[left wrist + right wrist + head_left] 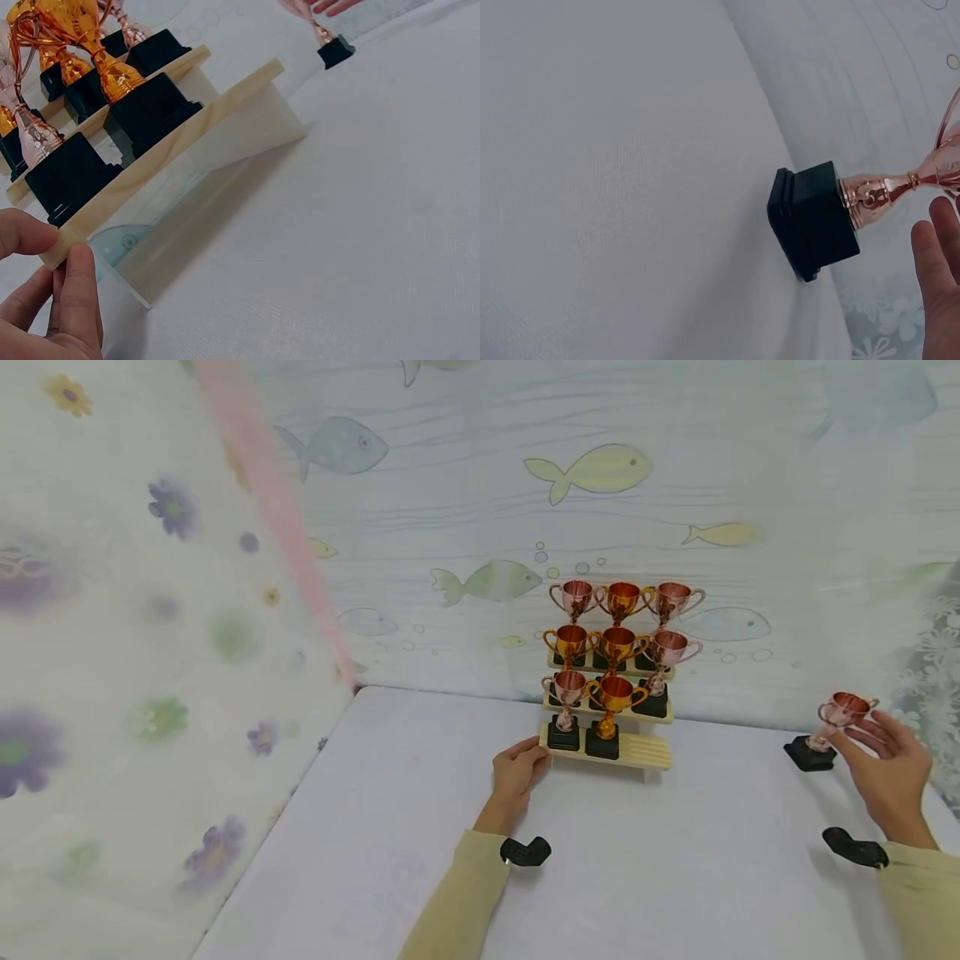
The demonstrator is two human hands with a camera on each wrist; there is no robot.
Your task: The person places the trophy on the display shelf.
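A tiered wooden display stand [647, 750] bears several small trophies in gold and rose colours on black bases. Its lowest step carries a rose trophy [564, 731] and a gold trophy [609, 727]; the right part of that step is bare wood. My left hand [517, 768] pinches the left end of this step, thumb on top and fingers below, as the left wrist view shows. Far to the right, another rose trophy [817, 739] has its black base [814, 221] on the table. My right hand [888, 760] holds its cup between thumb and fingers; the grip is partly hidden.
A white-covered table [375, 827] lies under everything. Behind it hangs a backdrop [465, 527] printed with fish, close behind the stand. At the left is a flowered sheet [112, 635]. Clear-looking supports [150, 232] hold up the lowest step.
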